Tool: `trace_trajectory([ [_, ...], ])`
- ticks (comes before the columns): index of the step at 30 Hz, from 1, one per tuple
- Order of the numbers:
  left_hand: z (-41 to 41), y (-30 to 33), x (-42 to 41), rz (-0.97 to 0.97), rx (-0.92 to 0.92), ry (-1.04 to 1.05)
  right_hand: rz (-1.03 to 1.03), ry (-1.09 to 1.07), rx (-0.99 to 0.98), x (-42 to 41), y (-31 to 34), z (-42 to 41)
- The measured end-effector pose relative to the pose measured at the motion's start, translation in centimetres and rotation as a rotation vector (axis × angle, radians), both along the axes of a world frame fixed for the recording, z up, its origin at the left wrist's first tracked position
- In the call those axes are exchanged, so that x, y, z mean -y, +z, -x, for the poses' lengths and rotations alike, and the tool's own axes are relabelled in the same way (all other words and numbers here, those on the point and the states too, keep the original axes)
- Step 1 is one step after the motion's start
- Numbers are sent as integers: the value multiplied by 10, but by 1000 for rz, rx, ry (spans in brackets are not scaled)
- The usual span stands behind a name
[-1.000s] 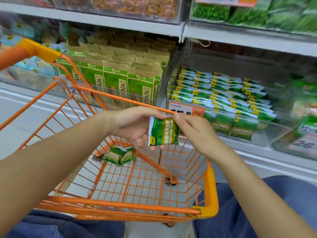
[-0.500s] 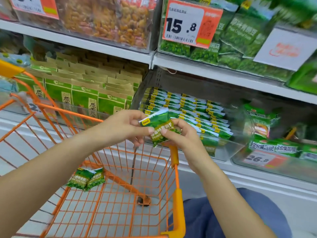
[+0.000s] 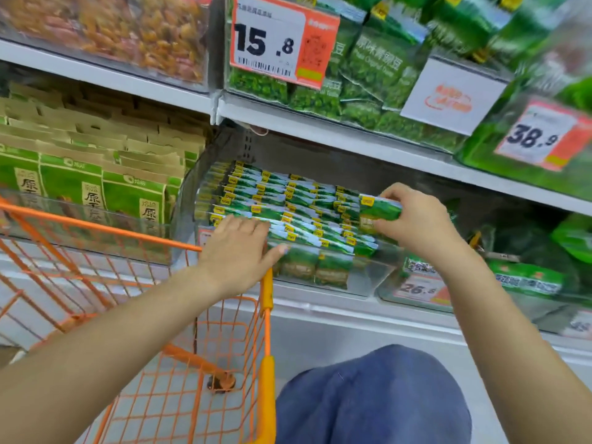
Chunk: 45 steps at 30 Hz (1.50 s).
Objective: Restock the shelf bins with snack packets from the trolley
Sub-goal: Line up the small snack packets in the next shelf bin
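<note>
My right hand (image 3: 416, 219) grips a small stack of green snack packets (image 3: 379, 209) over the right side of a clear shelf bin (image 3: 381, 274). The bin holds several rows of the same green packets (image 3: 288, 203) with yellow corner tags. My left hand (image 3: 238, 248) lies flat, fingers straight, on the front-left rows of packets in that bin. The orange trolley (image 3: 266, 347) stands below and to the left; no packets show in the visible part of its basket.
Left of the bin stand rows of green and tan paper bags (image 3: 96, 174) behind a clear front. The shelf above carries green pea bags (image 3: 378, 65) and a 15.8 price tag (image 3: 272, 43). Another bin with green bags (image 3: 525, 280) sits right. My blue-clad knee (image 3: 374, 398) is below.
Both hands rose from above the trolley to the bin. The left hand let go of the packets and now lies on the stocked rows; the right carried them to the bin's right side.
</note>
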<state>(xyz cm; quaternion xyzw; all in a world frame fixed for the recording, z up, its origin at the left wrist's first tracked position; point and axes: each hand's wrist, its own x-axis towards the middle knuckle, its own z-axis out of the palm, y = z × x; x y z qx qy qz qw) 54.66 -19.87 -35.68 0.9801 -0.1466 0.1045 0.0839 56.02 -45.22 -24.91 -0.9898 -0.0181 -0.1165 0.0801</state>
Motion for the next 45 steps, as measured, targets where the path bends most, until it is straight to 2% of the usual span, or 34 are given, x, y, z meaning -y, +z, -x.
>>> trace_trajectory([
  [4, -1, -4, -2, -19, 58, -44, 283, 81, -323, 3, -11, -26],
  [8, 2, -5, -1, 4, 84, -24, 463, 117, -449, -9, -29, -40],
  [16, 1, -11, -4, 57, 95, -45, 531, 161, -469, -2, -52, -58],
  [21, 2, -12, -3, 66, 104, -42, 443, 247, -355, 5, -51, -50],
  [24, 3, -11, -3, 76, 99, -42, 545, 260, -357, 4, -52, -47],
  [32, 3, -12, -4, 91, 131, -61, 798, 186, -591, -10, -50, -59],
  [38, 3, -14, -5, 103, 150, -70, 858, 290, -435, -4, -57, -63],
  [43, 1, -17, -5, 97, 233, -75, 1007, 414, -354, -1, -60, -62],
  [45, 2, -16, -5, 112, 215, -84, 1032, 435, -320, -2, -60, -61],
])
